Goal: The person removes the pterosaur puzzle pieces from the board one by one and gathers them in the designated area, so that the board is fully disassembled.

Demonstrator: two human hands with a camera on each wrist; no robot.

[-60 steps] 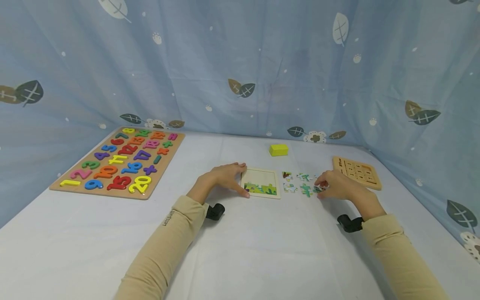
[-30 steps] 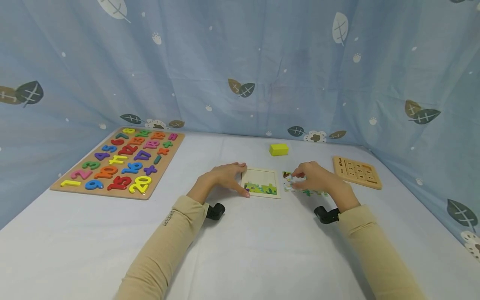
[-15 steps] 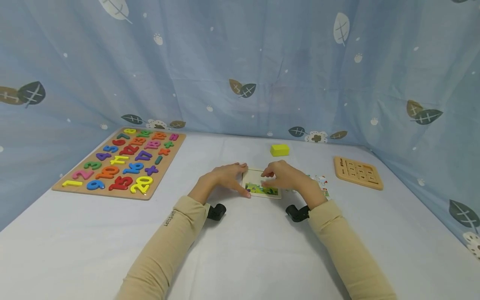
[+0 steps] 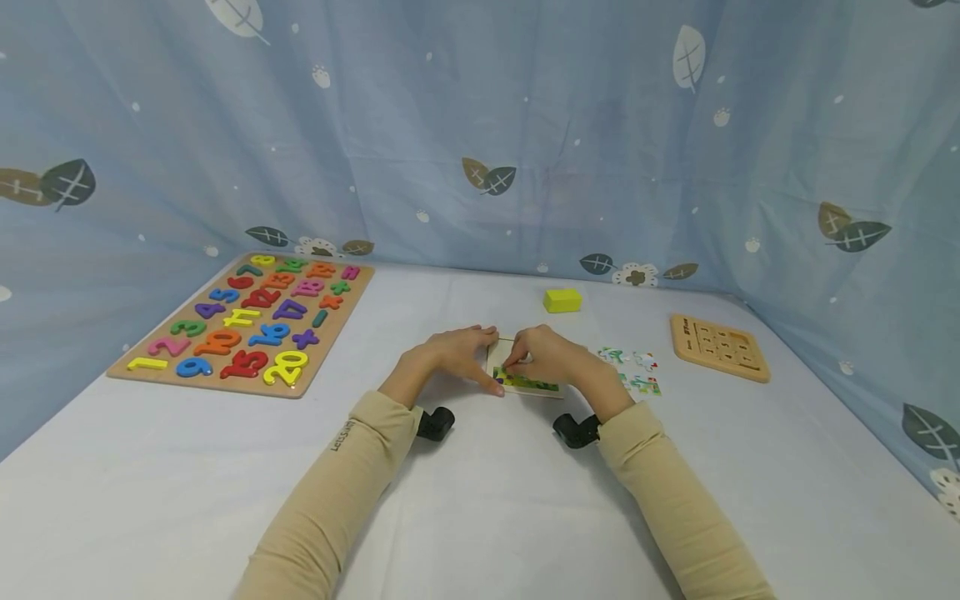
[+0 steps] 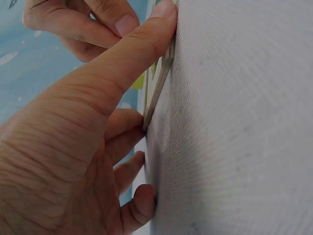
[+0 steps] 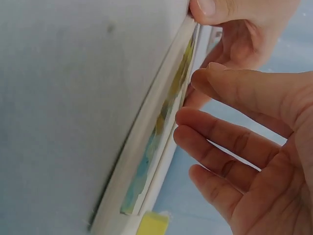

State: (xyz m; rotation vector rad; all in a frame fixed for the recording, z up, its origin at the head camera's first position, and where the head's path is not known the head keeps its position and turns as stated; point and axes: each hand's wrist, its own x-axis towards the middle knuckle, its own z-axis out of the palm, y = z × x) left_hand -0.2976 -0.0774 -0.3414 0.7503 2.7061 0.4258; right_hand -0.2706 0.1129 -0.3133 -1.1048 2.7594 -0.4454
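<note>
A square wooden jigsaw tray (image 4: 551,394) lies mid-table, its near part filled with green scenery pieces. My left hand (image 4: 453,354) grips the tray's left side, thumb at the near edge and fingertips at the far corner. In the left wrist view the thumb lies along the tray's edge (image 5: 159,90). Over the tray, my right hand (image 4: 551,358) has thumb and index finger together in a pinch, apparently on a puzzle piece that the fingers hide. Its other fingers hang loosely beside the tray rim (image 6: 139,137). Several loose puzzle pieces (image 4: 643,385) lie right of the tray, partly behind the right hand.
A large board of coloured numbers (image 4: 247,325) lies at the left. Behind the tray stands a yellow block (image 4: 562,301). A small wooden number board (image 4: 720,346) is at the far right. A blue curtain (image 4: 480,125) hangs behind the white table (image 4: 480,500).
My right hand has moved left from the loose pieces to over the tray, and its thumb and index finger have drawn together. My left hand has stayed at the tray's left side.
</note>
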